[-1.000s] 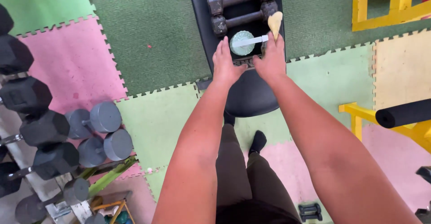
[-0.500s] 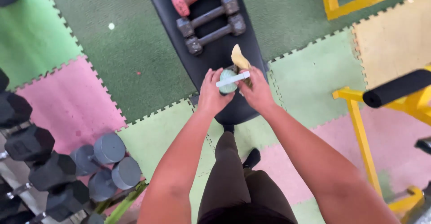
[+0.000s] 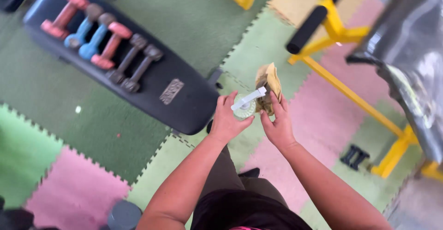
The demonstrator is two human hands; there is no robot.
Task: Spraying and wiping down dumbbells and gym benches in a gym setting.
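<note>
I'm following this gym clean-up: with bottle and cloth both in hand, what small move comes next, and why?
Probably tip the spray bottle toward the yellow cloth and wet it. The left hand grips the bottle, the right hand holds the cloth right beside its white nozzle, and both hover past the black bench.

Left hand (image 3: 227, 119) covers most of the pale green bottle (image 3: 243, 110); contents can't be told. Grey dumbbell (image 3: 123, 215) cut off at bottom edge. Glossy dark padding (image 3: 410, 59), right edge, blurred.
</note>
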